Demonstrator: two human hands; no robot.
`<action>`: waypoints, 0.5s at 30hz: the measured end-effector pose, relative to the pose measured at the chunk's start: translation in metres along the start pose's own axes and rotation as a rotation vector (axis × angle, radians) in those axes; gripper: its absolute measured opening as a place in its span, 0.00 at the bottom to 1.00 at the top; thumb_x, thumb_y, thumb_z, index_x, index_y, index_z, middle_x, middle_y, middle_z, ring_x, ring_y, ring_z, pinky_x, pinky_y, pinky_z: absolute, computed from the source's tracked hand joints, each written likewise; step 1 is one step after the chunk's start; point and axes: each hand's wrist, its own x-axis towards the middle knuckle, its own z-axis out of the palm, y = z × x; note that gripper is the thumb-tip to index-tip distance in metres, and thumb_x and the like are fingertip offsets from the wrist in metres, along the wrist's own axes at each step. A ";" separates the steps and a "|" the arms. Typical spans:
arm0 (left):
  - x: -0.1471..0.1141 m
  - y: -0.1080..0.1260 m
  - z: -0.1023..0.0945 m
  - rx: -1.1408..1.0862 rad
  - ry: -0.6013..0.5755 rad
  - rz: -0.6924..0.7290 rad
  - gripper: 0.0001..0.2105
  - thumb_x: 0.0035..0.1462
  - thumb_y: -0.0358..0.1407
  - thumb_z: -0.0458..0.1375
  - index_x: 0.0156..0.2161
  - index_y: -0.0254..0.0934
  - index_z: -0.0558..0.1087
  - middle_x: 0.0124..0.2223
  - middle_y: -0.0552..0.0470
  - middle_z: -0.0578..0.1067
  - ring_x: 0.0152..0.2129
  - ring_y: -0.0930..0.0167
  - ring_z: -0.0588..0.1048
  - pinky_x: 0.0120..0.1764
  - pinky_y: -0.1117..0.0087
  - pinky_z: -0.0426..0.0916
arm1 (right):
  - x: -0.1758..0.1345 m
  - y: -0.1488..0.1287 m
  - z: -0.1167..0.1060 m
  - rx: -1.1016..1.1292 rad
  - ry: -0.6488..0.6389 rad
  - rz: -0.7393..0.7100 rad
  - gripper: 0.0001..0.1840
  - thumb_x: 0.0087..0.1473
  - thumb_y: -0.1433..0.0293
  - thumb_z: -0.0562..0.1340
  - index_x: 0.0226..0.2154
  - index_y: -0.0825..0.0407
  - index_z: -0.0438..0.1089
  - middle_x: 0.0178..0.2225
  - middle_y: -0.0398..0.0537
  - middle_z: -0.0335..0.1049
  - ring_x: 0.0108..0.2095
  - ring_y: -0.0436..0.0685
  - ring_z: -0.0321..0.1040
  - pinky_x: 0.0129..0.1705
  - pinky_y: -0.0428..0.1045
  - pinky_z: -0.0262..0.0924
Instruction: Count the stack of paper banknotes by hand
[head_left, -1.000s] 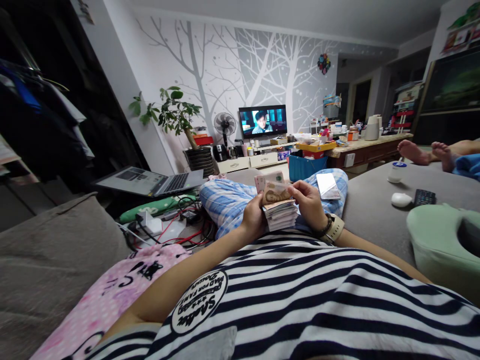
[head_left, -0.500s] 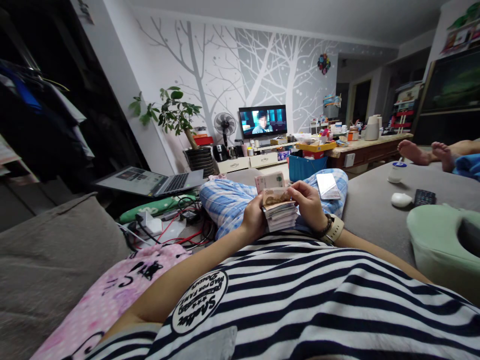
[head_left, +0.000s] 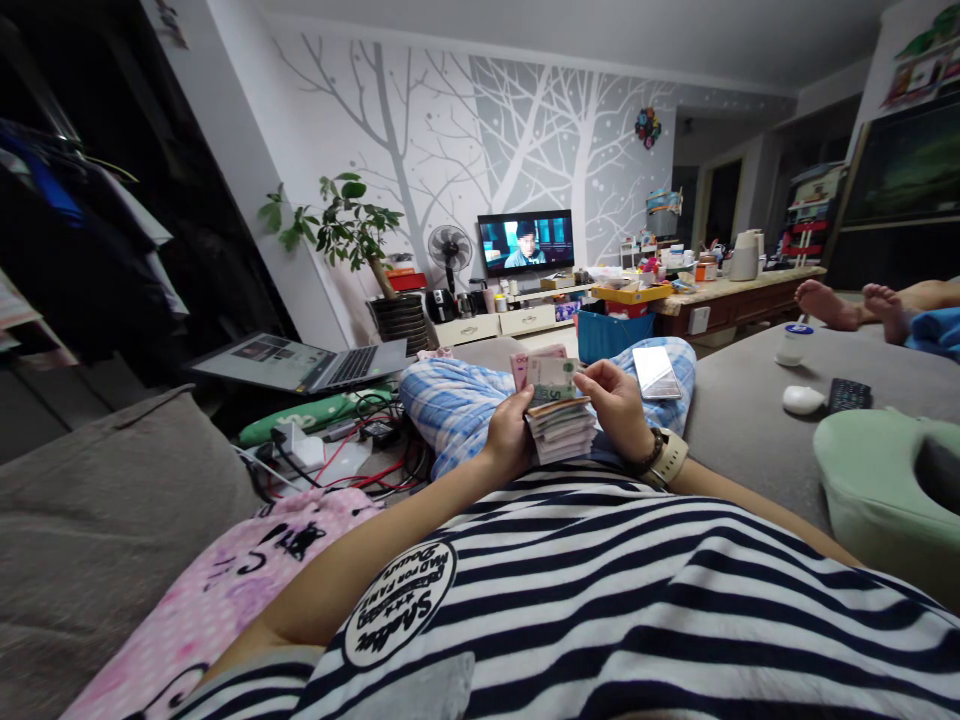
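my left hand (head_left: 508, 432) grips the fat pile of money (head_left: 561, 428), my right hand (head_left: 616, 400) pinches the top green note (head_left: 551, 378), and most still looks uncounted.

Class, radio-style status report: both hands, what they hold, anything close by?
Left hand and right hand both gripping banknote stack. Green note lifted on top. Phone on knee beside right hand.

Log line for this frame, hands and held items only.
left hand: grips banknote stack | right hand: lifts top green note | phone: on knee
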 end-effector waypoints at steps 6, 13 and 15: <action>-0.001 0.001 0.000 0.024 -0.022 0.017 0.13 0.52 0.34 0.62 0.43 0.31 0.77 0.40 0.42 0.83 0.44 0.54 0.80 0.50 0.52 0.74 | 0.003 0.006 -0.001 0.027 0.017 0.060 0.21 0.50 0.51 0.66 0.24 0.49 0.64 0.22 0.38 0.60 0.24 0.50 0.56 0.27 0.48 0.53; -0.001 0.000 -0.001 0.049 -0.041 0.054 0.12 0.50 0.33 0.63 0.41 0.33 0.77 0.39 0.43 0.83 0.47 0.54 0.79 0.50 0.54 0.74 | 0.003 0.004 -0.001 0.021 -0.010 0.054 0.22 0.51 0.52 0.65 0.20 0.50 0.63 0.20 0.39 0.60 0.24 0.50 0.54 0.27 0.48 0.53; 0.000 0.000 -0.001 0.051 -0.035 0.060 0.13 0.49 0.33 0.64 0.41 0.33 0.77 0.39 0.43 0.83 0.46 0.54 0.80 0.49 0.54 0.74 | 0.003 0.002 -0.001 0.017 -0.009 0.053 0.22 0.51 0.51 0.65 0.20 0.49 0.63 0.20 0.39 0.60 0.23 0.50 0.53 0.27 0.48 0.53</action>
